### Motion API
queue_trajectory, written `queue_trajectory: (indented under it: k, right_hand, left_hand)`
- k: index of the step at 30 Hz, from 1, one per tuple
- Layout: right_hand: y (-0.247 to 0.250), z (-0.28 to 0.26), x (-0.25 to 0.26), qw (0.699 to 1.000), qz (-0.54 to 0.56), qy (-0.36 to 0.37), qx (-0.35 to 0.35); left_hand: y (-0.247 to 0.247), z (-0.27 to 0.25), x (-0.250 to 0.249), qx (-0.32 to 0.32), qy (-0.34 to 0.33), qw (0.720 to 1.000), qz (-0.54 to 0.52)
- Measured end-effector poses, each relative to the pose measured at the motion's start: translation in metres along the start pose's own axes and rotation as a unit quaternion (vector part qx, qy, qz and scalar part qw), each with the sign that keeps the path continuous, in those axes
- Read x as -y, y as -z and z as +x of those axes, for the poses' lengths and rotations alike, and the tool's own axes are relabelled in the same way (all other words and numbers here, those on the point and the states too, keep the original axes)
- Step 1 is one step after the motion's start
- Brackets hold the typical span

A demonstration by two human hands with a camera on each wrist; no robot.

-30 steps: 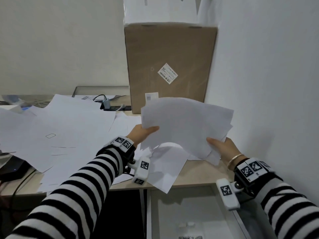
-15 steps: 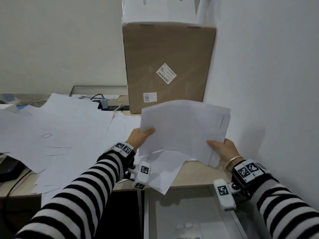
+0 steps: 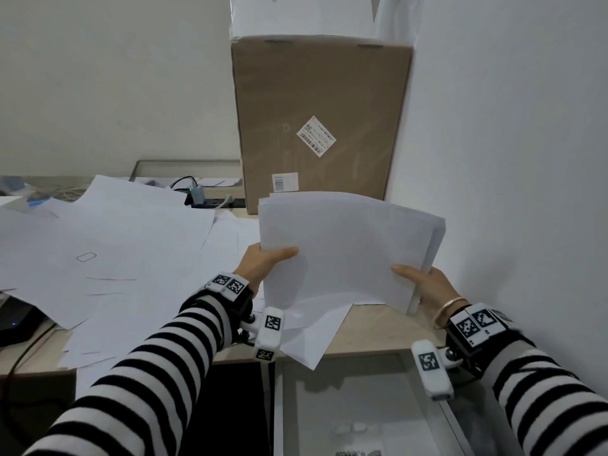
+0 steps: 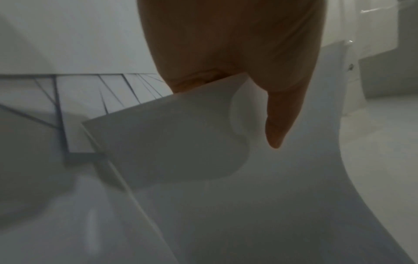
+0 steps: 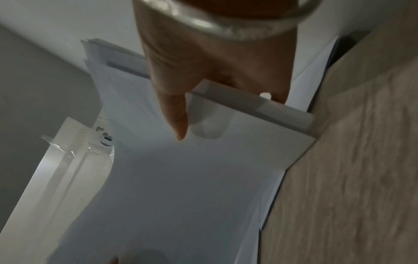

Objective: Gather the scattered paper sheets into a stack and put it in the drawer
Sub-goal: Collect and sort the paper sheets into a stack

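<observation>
A bundle of white paper sheets point(image 3: 348, 248) stands on edge above the desk's right end, bowed and roughly squared. My left hand point(image 3: 263, 263) grips its left edge, thumb on the front face. My right hand point(image 3: 424, 284) grips its lower right corner, thumb across the front. The left wrist view shows the thumb point(image 4: 278, 114) lying on the sheets point(image 4: 181, 142); the right wrist view shows the thumb point(image 5: 176, 114) pressed on the stack point(image 5: 237, 142). More loose sheets point(image 3: 108, 258) cover the desk to the left. An open drawer point(image 3: 362, 413) lies below the desk edge under my hands.
A tall cardboard box point(image 3: 319, 126) stands behind the stack against the right wall point(image 3: 510, 159). A power strip with cables point(image 3: 210, 200) lies at the back. A dark device point(image 3: 16, 320) sits at the far left. One sheet point(image 3: 312, 337) overhangs the desk edge.
The fanned, uneven bundle has been squared up into a neater stack and turned more upright. Both hands kept their grip and moved slightly closer to the desk.
</observation>
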State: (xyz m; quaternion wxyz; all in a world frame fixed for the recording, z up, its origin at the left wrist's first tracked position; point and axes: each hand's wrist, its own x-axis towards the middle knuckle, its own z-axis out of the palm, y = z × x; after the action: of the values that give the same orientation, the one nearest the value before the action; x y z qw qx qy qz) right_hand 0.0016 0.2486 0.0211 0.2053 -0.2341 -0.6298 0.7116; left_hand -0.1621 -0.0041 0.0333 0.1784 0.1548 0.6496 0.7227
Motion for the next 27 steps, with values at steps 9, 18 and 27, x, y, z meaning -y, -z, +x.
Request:
queue_trajectory:
  k: [9, 18, 27]
  right_hand:
    - [-0.003, 0.0, -0.006, 0.999, -0.012, 0.004, 0.034]
    - [0.002, 0.003, -0.008, 0.999, -0.038, -0.008, 0.002]
    - [0.009, -0.004, 0.004, 0.983, -0.179, -0.025, 0.023]
  left_hand:
    - [0.0, 0.002, 0.005, 0.051, 0.017, 0.997, 0.052]
    - [-0.002, -0.005, 0.007, 0.011, 0.037, 0.999, 0.023]
    - [-0.005, 0.001, 0.008, -0.066, 0.032, 0.986, 0.147]
